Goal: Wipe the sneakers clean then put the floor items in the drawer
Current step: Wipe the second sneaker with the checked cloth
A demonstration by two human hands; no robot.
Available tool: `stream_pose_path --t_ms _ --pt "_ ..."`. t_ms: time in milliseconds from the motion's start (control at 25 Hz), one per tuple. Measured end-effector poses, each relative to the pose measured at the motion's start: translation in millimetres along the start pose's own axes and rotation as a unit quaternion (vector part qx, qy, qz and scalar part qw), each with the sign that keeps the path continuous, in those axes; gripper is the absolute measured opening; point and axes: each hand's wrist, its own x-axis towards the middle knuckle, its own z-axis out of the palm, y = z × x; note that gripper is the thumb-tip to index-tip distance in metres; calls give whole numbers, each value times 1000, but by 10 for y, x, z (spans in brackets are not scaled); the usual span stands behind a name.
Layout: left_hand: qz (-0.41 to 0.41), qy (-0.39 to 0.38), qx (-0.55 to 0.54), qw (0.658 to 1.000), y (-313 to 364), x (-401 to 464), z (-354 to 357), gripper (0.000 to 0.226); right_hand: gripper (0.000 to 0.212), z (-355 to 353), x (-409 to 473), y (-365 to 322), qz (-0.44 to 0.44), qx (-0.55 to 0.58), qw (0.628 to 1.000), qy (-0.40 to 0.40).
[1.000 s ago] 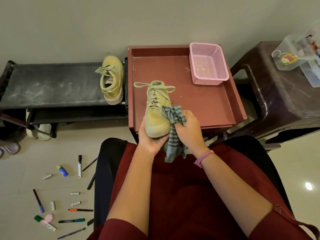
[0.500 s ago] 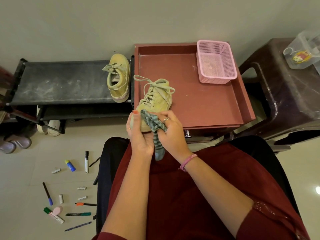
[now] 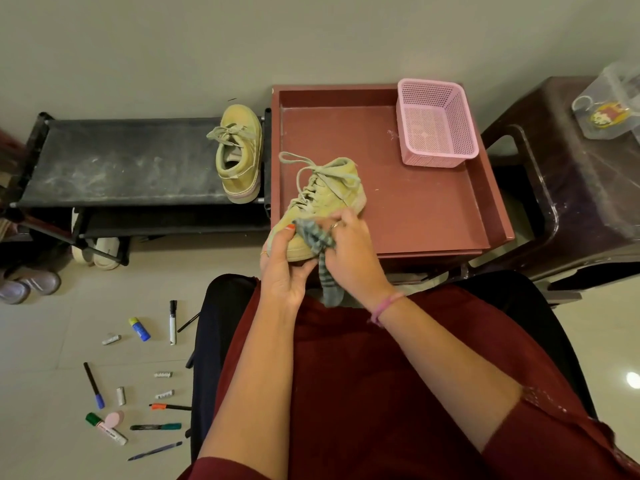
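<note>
A pale yellow-green sneaker (image 3: 329, 192) lies tilted over the front left of the red-brown drawer top (image 3: 415, 202). My left hand (image 3: 284, 268) grips its toe from below. My right hand (image 3: 349, 251) presses a striped grey cloth (image 3: 317, 237) against the toe; the cloth's tail hangs down between my hands. The second sneaker (image 3: 239, 154) stands on the black shoe rack (image 3: 121, 161) to the left. Several pens, markers (image 3: 172, 322), a glue stick (image 3: 139, 328) and small items are scattered on the floor at lower left.
A pink mesh basket (image 3: 436, 123) sits at the drawer top's back right. A dark plastic stool (image 3: 571, 188) with a clear container (image 3: 609, 105) stands on the right. Slippers (image 3: 100, 254) lie under the rack and other shoes (image 3: 27, 285) at the far left. My lap fills the foreground.
The sneaker has turned from toe-toward-me to lying on its side, heel to the right. My right hand with the cloth has moved from the shoe's side onto the toe.
</note>
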Motion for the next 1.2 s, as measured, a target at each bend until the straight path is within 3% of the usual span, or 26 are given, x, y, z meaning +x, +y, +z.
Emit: stream_pose_path --t_ms 120,200,360,440,600,760,800,1000,1120,1200 --pt "-34 0 -13 999 -47 -10 68 30 58 -35 -246 122 -67 35 997 32" --pt "-41 5 -38 998 -56 4 82 31 58 -8 -161 281 -68 15 996 64" --pt "-46 15 -59 997 -60 -9 75 20 23 -49 254 421 140 116 974 131" --pt "-39 17 -64 997 -54 -16 72 25 21 -53 369 451 187 127 967 114" --pt "12 -6 -3 1000 -41 -13 123 26 20 -56 283 333 162 142 970 110" --pt "38 11 0 999 -76 33 112 71 30 30 -120 152 25 165 980 106" --pt "40 11 -3 999 -83 51 99 73 33 56 -167 138 1 160 981 110" --pt "7 33 -31 999 -123 78 113 24 19 26 163 282 81 133 978 136" --pt "4 39 -9 999 -167 39 126 16 12 -100 407 577 185 110 965 147" --pt "-4 36 -24 999 -157 40 118 21 12 -193 557 692 195 76 969 134"
